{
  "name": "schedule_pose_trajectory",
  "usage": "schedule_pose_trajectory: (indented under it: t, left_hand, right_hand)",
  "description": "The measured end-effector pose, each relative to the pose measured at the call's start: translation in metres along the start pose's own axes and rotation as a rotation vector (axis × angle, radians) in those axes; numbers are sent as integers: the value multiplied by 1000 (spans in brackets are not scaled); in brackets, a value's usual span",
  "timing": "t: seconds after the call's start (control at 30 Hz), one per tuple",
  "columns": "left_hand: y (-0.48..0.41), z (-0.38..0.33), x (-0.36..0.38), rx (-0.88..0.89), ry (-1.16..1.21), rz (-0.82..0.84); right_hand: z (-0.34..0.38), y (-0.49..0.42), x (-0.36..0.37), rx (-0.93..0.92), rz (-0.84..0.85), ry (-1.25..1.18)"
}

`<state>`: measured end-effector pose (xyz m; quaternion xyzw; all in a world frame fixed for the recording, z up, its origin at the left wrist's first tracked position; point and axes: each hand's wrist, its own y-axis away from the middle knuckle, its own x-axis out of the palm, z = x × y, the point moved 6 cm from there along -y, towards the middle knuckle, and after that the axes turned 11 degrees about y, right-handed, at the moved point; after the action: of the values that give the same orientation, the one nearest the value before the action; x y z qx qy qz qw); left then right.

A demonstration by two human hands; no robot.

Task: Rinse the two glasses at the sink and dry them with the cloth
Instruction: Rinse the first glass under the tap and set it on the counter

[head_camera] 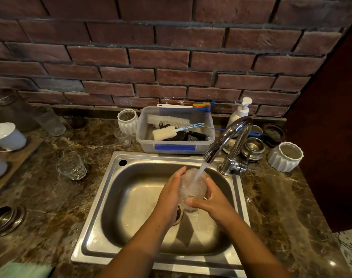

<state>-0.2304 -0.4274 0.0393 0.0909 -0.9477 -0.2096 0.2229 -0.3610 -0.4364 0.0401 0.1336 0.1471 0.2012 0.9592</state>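
Note:
A clear glass [193,187] is held over the steel sink [110,197], tilted up under the water running from the chrome tap [229,141]. My left hand [171,195] wraps its left side and my right hand [213,201] grips its right side and base. Water foams inside the glass. A second clear glass [71,166] stands upright on the marble counter, left of the sink. A pale green cloth [23,270] lies at the counter's front left corner, partly cut off by the frame edge.
A plastic tub [175,148] of brushes sits behind the sink, with a soap pump bottle [240,113] to its right. White ribbed pots [285,157] and steel cups [253,147] stand right of the tap. White lidded cups [8,137] sit far left.

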Motion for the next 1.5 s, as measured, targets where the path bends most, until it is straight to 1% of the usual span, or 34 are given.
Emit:
schedule_pose_trajectory:
  t: [0.13,0.27,0.4,0.53,0.6,0.7,0.93,1.07,1.5]
  left_hand:
    - [4,-2,-2,-29,13,18]
    - [8,7,-6,-53,-55,32]
    - [14,18,-11,-65,-129,51]
    - [23,29,-20,-135,-66,-23]
    - [30,37,-25,-191,-5,-63]
    - [43,46,-28,-256,38,-59]
    - [69,65,-43,-311,5,-104]
    - [82,62,-45,-301,11,-106]
    - [98,50,-41,-217,-44,-8]
  right_hand:
    - [-4,4,10,35,57,-61]
    - [-7,14,20,76,49,-238]
    - [-17,24,32,176,23,-459]
    - [-20,33,45,237,36,-553]
    - [-26,36,49,281,44,-566]
    - [-42,42,56,377,56,-573]
    - [-47,63,65,569,131,-474]
    - [-42,74,69,590,121,-461]
    - [-34,85,71,542,106,-447]
